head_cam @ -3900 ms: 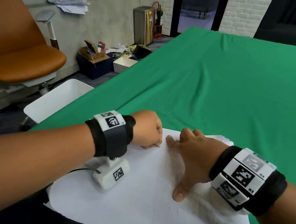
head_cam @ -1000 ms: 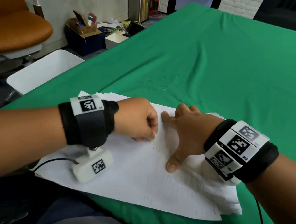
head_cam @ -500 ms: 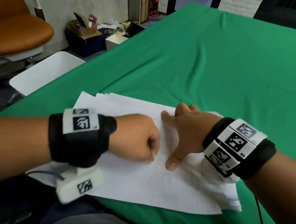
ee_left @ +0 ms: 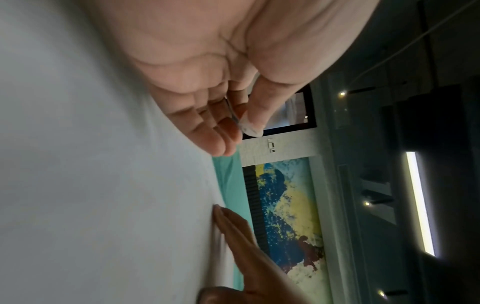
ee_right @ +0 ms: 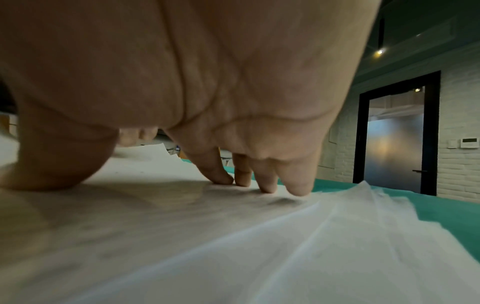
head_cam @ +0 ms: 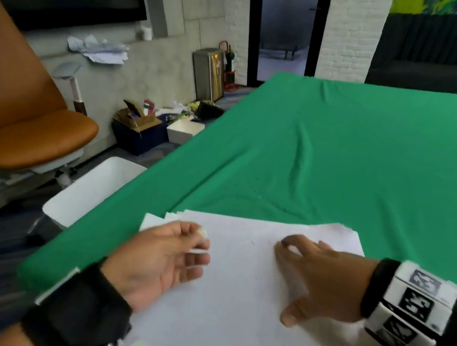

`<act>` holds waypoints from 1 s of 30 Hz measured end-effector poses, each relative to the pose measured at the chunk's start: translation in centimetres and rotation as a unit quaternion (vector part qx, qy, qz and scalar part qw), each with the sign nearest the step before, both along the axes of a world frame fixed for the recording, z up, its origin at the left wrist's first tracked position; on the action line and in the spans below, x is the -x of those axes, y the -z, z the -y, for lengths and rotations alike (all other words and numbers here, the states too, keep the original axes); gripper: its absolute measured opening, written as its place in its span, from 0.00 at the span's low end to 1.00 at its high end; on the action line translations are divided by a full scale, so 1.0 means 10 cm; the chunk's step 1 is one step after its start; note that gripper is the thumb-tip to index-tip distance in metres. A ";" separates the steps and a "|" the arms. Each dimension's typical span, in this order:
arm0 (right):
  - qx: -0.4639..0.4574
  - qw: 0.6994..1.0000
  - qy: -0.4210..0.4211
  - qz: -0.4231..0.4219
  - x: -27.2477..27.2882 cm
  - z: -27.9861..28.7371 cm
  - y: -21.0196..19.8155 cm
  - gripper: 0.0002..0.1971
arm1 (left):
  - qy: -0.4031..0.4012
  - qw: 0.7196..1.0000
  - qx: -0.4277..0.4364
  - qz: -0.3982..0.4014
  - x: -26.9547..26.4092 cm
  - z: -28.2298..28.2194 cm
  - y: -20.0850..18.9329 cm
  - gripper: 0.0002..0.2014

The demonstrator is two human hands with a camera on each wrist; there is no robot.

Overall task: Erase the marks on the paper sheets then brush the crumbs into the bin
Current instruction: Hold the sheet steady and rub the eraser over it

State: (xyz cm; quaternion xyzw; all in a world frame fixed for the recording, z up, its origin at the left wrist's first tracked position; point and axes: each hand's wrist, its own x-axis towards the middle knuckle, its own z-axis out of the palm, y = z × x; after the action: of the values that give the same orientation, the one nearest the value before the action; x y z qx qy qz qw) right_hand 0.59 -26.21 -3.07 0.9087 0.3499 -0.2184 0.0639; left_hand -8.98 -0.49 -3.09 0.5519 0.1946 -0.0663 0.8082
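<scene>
A stack of white paper sheets [head_cam: 231, 306] lies on the green cloth at the near table edge. My left hand [head_cam: 179, 254] hovers over the stack's left part, palm turned sideways. Its thumb and fingers pinch a small white eraser [head_cam: 198, 250], which the left wrist view shows as a white eraser [ee_left: 249, 127] against the thumb tip. My right hand [head_cam: 309, 276] presses down on the paper with spread fingers [ee_right: 259, 181]; the paper [ee_right: 233, 246] ripples beside them. A tiny dark mark [head_cam: 252, 242] sits between the hands. A few fine crumbs [head_cam: 257, 192] dot the cloth beyond the stack.
A white bin [head_cam: 94, 191] stands on the floor just off the table's left edge. Behind it is an orange chair [head_cam: 28, 137], with boxes [head_cam: 139, 130] and a steel can [head_cam: 208, 73] by the wall. The green cloth [head_cam: 371, 164] stretches far ahead and to the right.
My left hand has lifted off the paper, turned its palm over and moved left with the eraser. The right hand stays pressed on the sheets. The head view has tilted up.
</scene>
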 end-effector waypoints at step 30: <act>-0.542 0.730 0.328 -0.257 -0.41 -0.61 -0.03 0.04 | 0.004 0.974 0.227 -0.023 -0.05 -0.23 0.31 0.14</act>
State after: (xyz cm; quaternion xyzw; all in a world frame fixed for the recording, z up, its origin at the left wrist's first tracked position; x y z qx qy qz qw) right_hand 4.73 -20.11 -2.77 0.7565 0.0923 -0.2237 -0.6076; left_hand -8.49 1.84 -6.20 0.3536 0.1909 -0.1251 0.9071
